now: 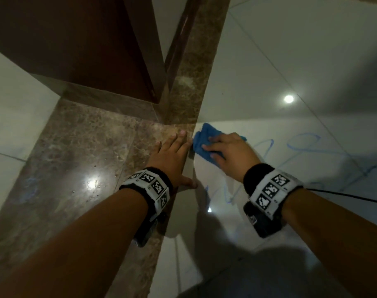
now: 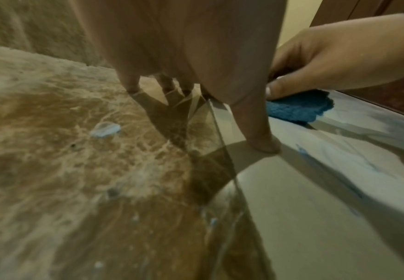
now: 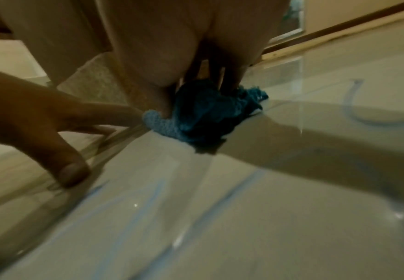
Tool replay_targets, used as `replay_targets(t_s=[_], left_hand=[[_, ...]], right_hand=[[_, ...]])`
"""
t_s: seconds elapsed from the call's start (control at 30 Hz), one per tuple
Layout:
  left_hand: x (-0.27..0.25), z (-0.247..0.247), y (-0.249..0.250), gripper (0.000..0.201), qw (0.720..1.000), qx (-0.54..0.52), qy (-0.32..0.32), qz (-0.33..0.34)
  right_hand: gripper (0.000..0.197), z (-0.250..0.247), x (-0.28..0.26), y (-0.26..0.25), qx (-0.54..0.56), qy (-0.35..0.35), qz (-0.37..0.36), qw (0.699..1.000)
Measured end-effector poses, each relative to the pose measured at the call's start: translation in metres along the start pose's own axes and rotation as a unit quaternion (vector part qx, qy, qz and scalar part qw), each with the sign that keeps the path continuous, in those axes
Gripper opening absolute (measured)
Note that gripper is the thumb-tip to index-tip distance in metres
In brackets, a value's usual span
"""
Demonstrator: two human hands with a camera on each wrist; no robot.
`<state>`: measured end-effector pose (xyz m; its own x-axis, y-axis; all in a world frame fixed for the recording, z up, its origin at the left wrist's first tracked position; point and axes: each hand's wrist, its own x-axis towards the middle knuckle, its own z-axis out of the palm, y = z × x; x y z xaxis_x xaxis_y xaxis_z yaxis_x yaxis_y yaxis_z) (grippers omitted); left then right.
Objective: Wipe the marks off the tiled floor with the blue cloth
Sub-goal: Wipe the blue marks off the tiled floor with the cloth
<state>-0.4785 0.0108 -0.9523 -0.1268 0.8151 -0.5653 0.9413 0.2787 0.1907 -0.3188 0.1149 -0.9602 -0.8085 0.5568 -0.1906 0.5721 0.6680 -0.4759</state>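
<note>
Your forearms are bare, with no sleeves. Each wrist wears a black fabric band under a white blocky cuff printed with square black-and-white coded markers. A thin black cable trails from the right cuff.

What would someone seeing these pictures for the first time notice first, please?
The blue cloth stands out, bunched under the right hand on the pale glossy tile, right beside the brown marble strip. Looping blue marks run across the tile to the right of the cloth. The left hand lies flat on the marble strip, fingers spread.
</note>
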Motion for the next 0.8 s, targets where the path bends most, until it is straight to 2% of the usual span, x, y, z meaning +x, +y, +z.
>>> replay_targets(t_s=[0.07,0.17,0.2,0.27,0.33,0.4,0.47,0.53,0.57,0.7,0.77,0.8], left_hand=[[0.0,-0.001,0.0,0.12,1.0,-0.001,-0.002,0.001],[0.0,-0.001,-0.001,0.12,1.0,-0.006,-0.002,0.002],[0.0,-0.001,-0.001,0.12,1.0,-0.006,-0.003,0.002],[-0.001,-0.001,-0.001,0.12,1.0,-0.007,-0.004,0.0],[-0.001,-0.002,0.0,0.119,1.0,-0.006,-0.005,-0.001],[0.0,-0.002,0.0,0.119,1.0,-0.009,-0.005,-0.002],[0.001,-0.001,-0.001,0.12,1.0,-0.012,-0.003,-0.004],[0.002,0.001,-0.001,0.121,1.0,-0.012,0.001,-0.005],[0.002,0.001,-0.002,0.122,1.0,-0.012,0.001,-0.004],[0.002,0.001,-0.001,0.121,1.0,-0.008,0.0,-0.006],[0.003,0.001,0.0,0.121,1.0,-0.006,0.0,-0.006],[0.003,0.001,0.0,0.121,1.0,-0.006,0.001,-0.007]], right_hand=[[0.034,-0.007,0.013,0.017,-0.003,0.008,0.023,1.0],[0.044,-0.014,0.021,0.033,0.045,0.103,0.143,0.983],[0.043,-0.011,0.019,0.03,0.049,0.115,0.16,0.979],[0.039,-0.001,0.01,0.014,0.033,0.09,0.138,0.986],[0.039,0.005,-0.002,0.0,0.001,0.035,0.073,0.997],[0.038,-0.001,-0.001,0.003,-0.079,0.013,0.042,0.996],[0.038,-0.01,0.012,0.025,-0.104,0.042,0.105,0.988],[0.038,-0.016,0.022,0.042,-0.051,0.081,0.177,0.98],[0.038,-0.014,0.022,0.04,-0.031,0.088,0.181,0.979],[0.034,0.003,-0.006,0.003,-0.013,0.023,0.067,0.997],[0.032,-0.001,-0.011,0.002,-0.005,-0.024,0.03,0.999],[0.03,-0.005,-0.005,0.009,0.01,-0.023,0.021,0.999]])
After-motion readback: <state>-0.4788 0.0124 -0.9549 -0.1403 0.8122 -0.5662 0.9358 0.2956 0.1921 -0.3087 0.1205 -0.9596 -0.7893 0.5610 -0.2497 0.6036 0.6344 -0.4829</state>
